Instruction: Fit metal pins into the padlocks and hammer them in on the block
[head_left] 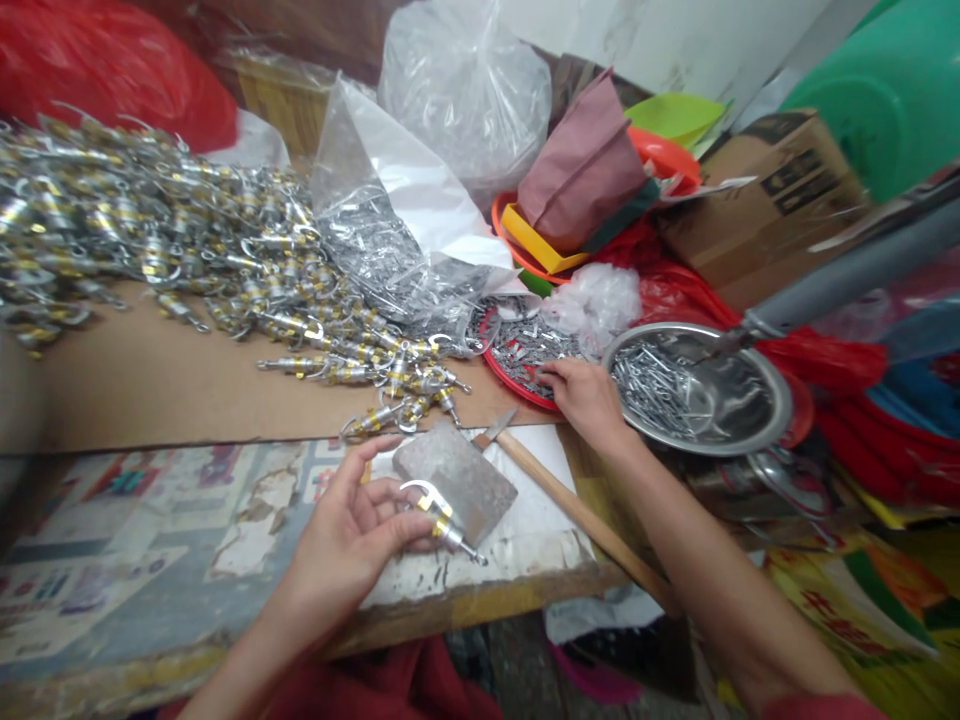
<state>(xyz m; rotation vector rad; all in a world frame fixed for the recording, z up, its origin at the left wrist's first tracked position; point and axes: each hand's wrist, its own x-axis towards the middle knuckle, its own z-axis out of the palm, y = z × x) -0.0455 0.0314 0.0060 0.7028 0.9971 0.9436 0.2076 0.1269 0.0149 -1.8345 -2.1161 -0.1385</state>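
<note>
My left hand (pixel 367 525) grips a small silver metal hook fitting (pixel 442 520) with yellow bands, between thumb and fingers. Its curved hook points up and left, and its thin stem points down to the right. Just behind lies a flat grey metal block (pixel 457 478) on the bench. My right hand (pixel 585 395) is at the front rim of a red plate (pixel 491 362) heaped with small metal pieces (pixel 536 335). Its thumb and fingertips are pinched together; what they hold is too small to make out. A wooden-handled hammer (pixel 570 500) lies between my hands.
Many finished-looking fittings (pixel 165 220) are piled on cardboard (pixel 150 375) at the left. A clear bag (pixel 375 240) of metal parts lies behind the plate. A steel bowl (pixel 776 400) with metal pins stands at the right, under a grey bar (pixel 855 260). The bench's front edge (pixel 480 605) is near.
</note>
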